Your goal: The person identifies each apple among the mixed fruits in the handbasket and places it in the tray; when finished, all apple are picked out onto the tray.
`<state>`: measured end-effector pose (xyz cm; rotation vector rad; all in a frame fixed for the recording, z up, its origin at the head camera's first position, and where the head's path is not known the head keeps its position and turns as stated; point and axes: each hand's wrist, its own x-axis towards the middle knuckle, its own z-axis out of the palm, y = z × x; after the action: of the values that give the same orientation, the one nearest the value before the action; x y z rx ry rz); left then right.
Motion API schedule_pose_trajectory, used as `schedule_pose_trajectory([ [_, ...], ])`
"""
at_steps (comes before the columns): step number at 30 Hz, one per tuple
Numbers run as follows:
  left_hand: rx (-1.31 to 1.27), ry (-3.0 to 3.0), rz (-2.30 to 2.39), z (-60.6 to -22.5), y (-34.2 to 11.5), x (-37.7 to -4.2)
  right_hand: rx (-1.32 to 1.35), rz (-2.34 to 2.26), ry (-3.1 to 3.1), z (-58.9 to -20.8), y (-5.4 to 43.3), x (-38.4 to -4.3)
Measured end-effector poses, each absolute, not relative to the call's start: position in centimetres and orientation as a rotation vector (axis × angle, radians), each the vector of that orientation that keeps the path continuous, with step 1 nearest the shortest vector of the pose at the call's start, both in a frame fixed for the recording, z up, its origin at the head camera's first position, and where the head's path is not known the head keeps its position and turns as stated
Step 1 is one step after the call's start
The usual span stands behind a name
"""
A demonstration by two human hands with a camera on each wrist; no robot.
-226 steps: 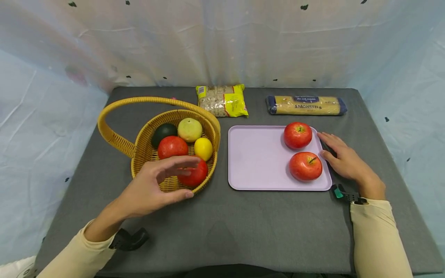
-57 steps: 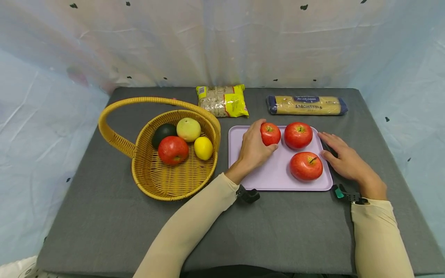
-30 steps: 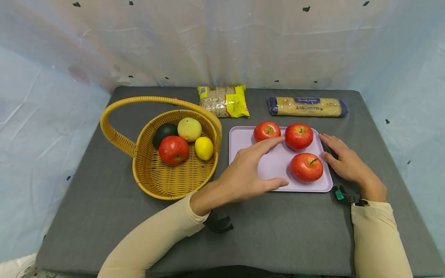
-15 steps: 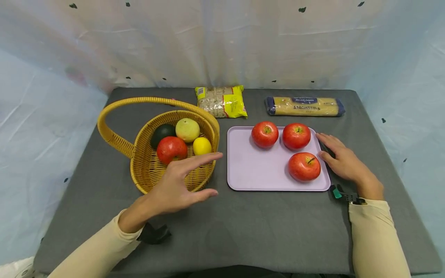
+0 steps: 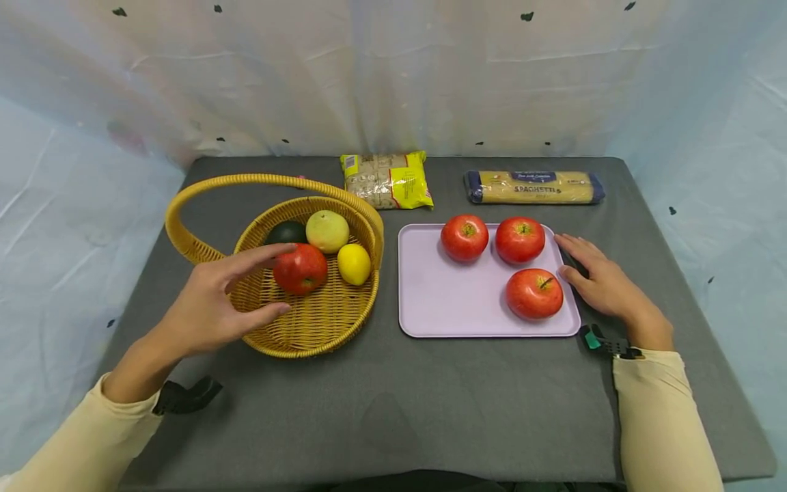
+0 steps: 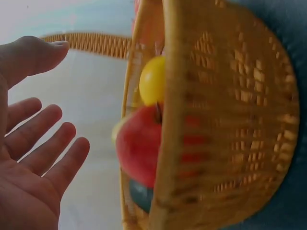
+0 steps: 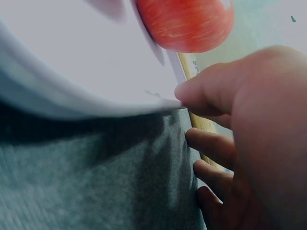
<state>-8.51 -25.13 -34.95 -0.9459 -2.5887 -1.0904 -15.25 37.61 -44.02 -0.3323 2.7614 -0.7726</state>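
In the head view my left hand (image 5: pixel 212 301), thumb and fingers spread, hovers over the left rim of the wicker basket (image 5: pixel 320 342). Its fingertips are close to a red apple (image 5: pixel 301 270) in the basket; the left wrist view shows a gap between hand and apple. Also in the basket are a lemon (image 5: pixel 354 264), a pale yellow-green round fruit (image 5: pixel 328 231) and a dark green fruit (image 5: pixel 285 233), partly hidden. My right hand (image 5: pixel 605 283) rests at the right edge of the lilac tray (image 5: pixel 443 307), thumb touching its rim. Three red apples (image 5: pixel 534 294) sit on the tray.
A yellow-ended clear bag (image 5: pixel 387 181) lies behind the basket. A spaghetti pack (image 5: pixel 535 188) lies behind the tray. The basket's tall handle (image 5: pixel 264 179) arches over its back side. Grey cloth (image 5: pixel 430 410) covers the table in front.
An apple has gone from the basket to the tray's back, carried by my left hand, which let go and moved back left to the basket. My right hand has stayed at the tray.
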Motion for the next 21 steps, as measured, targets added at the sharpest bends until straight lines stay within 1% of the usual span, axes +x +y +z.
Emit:
schedule_pose_trajectory([
  [4, -0.883, -2.623, -1.098, -35.5, -25.8, -9.5, -0.343, -0.785, 2.765, -44.0, 37.8, -15.2],
  [9, -0.831, -2.708, -0.979, -36.8, -25.9, -10.5, -0.347, -0.787, 2.762, -44.1, 37.8, -15.2],
  [14, -0.885, -2.771, -0.841, -38.2, -25.7, -11.1, -0.337, -0.780, 2.762, -44.0, 37.6, -15.3],
  [21, -0.891, -2.783, -0.807, -39.6, -25.0, -11.5, -0.339, -0.781, 2.770, -43.9, 37.6, -15.1],
])
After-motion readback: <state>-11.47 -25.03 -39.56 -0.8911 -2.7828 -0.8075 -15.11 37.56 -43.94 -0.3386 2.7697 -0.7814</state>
